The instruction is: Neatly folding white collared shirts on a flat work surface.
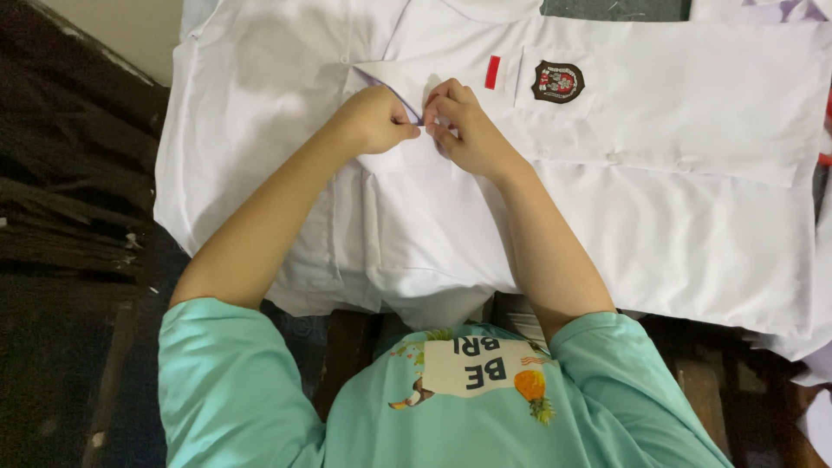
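Pinching a small bit of cloth, both hands meet near the top middle of the frame, on a white shirt [659,217] that lies spread flat and fills most of the upper part of the picture. The left hand [377,120] is curled into a loose fist, with its thumb and finger squeezed tight on the shirt's front edge [394,82], which is folded back in a point. The right hand [464,126] sits just beside it, touching it, fingers bent and pressed on the same spot. Something tiny may be held between the fingertips, but it is too small to tell what. To the right of the hands are a little red strip [492,72] and a dark badge [557,81] on the chest pocket. It looks like the hands are busy closing or fixing the front of the shirt at one spot. The next move likely needs slow, careful fingers, keeping both edges lined up so the cloth stays flat and does not bunch.
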